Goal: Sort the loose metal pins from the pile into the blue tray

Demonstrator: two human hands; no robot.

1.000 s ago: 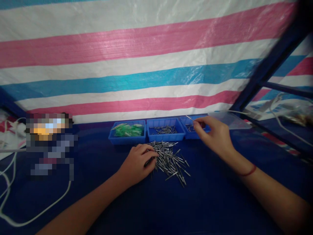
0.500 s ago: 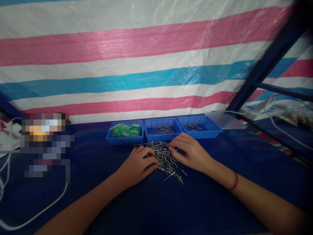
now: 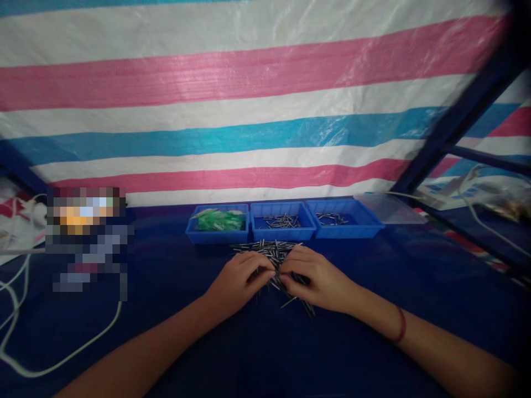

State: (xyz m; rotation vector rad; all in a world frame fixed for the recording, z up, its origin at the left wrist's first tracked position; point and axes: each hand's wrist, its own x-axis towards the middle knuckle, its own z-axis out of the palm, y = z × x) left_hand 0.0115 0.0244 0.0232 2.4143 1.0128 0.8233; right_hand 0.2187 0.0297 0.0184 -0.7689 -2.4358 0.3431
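Observation:
A loose pile of thin silvery metal rods (image 3: 274,250) lies on the dark blue table, partly covered by my hands. Over its left side is my left hand (image 3: 243,276), thumb and index fingertip pinched together. My right hand (image 3: 317,276) comes in from the right, its fingers also pinched, with the tips almost touching those of the left. Whatever sits between the fingertips is too small to make out. Just behind the pile, the middle blue bin (image 3: 282,235) holds more rods, and the right blue bin (image 3: 350,231) has a smaller group of them.
The left blue bin (image 3: 218,237) contains green plastic packets (image 3: 219,220). A clear plastic sheet or lid (image 3: 394,210) lies beyond the right bin. White cables (image 3: 62,365) loop across the left of the table. A striped tarp (image 3: 232,132) hangs behind, beside a dark metal frame (image 3: 460,110).
My right hand has moved down and left from the pile's upper right edge, and its fingers have closed. Both hands' fingertips now meet over the rods. The view has shifted slightly.

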